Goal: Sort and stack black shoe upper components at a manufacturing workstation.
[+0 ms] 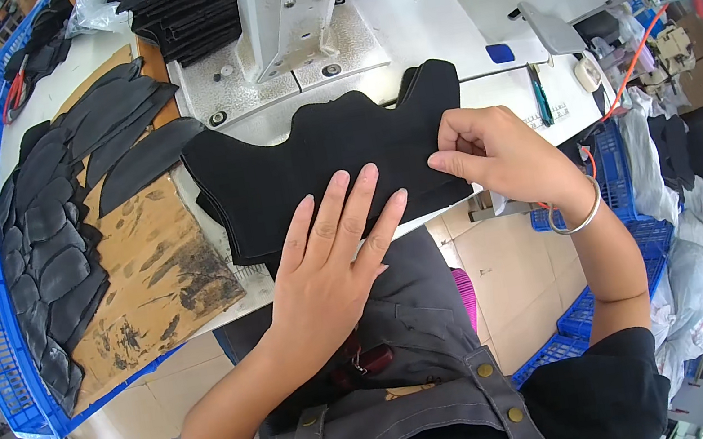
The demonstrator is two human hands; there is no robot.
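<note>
A stack of black cut fabric pieces (331, 145) with a wavy far edge lies at the front edge of the white machine table. Flat on its near part rests my left hand (329, 250), fingers spread. At the stack's right side my right hand (492, 153) has thumb and forefinger pinched together against the black fabric, the other fingers curled; a bangle circles that wrist. Whether the pinch holds a fabric layer is hidden. Just beyond the stack stands the white sewing machine's column and base (285, 20).
Curved black pieces (51, 219) overlap on a stained brown board (148, 259) at left, beside a blue crate (5, 362). A taller black fabric pile (180, 13) stands behind. A teal cutter (540, 96) lies right; red-handled scissors (16, 92) lie far left.
</note>
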